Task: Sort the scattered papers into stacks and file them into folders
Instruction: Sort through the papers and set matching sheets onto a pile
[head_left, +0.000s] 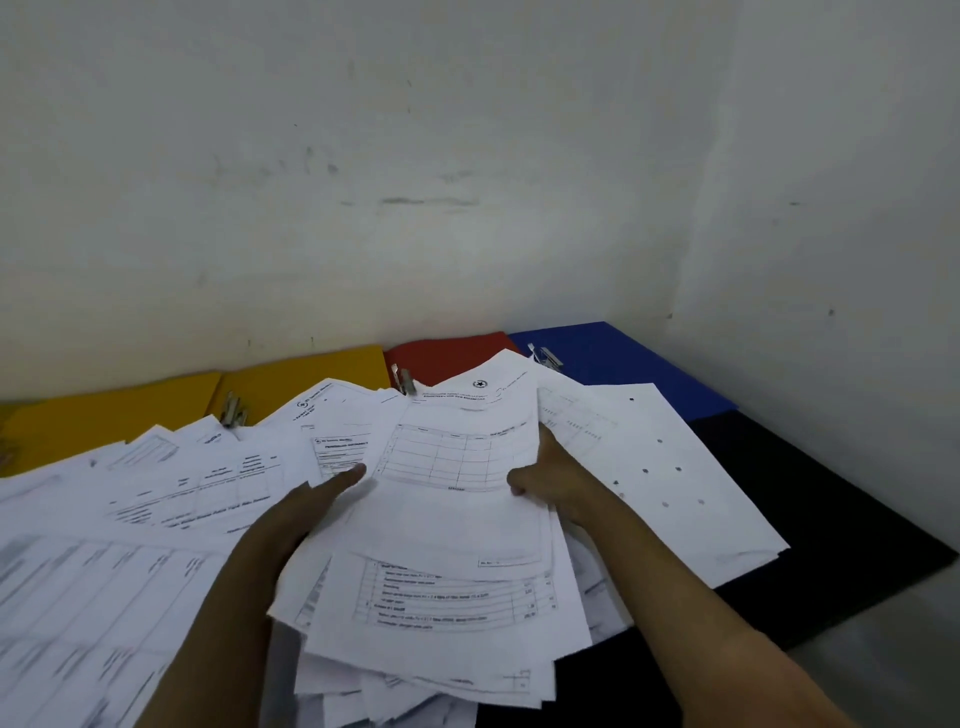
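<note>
Yellow comes first on your left: a yellow folder (119, 415) lies open and flat against the base of the wall, its metal clip (232, 410) showing just above the edge of the paper spread. Below it, loose printed sheets (104, 545) cover the left part of the table, overlapping one another at odd angles, most of them forms with ruled tables. Your left hand (317, 501) reaches in from below, fingers nearly straight and pressed to the left edge of the bundle of papers (447, 561) you hold up in the middle; whether the thumb curls behind the sheets you cannot tell, since the paper hides it. The bundle is fanned and uneven, with lower sheets sticking out toward you, and its top sheet carries a grid and a round emblem near the head. Behind it a red folder (447, 356) lies open by the wall, its clip partly covered by paper. Your right hand (550, 480) grips the right edge of the bundle, thumb on the front and fingers tucked behind. Further right, a blue folder (623, 364) lies in the corner, and a white sheet with scattered dots (670, 483) rests partly on it and partly on the dark table (831, 545).
</note>
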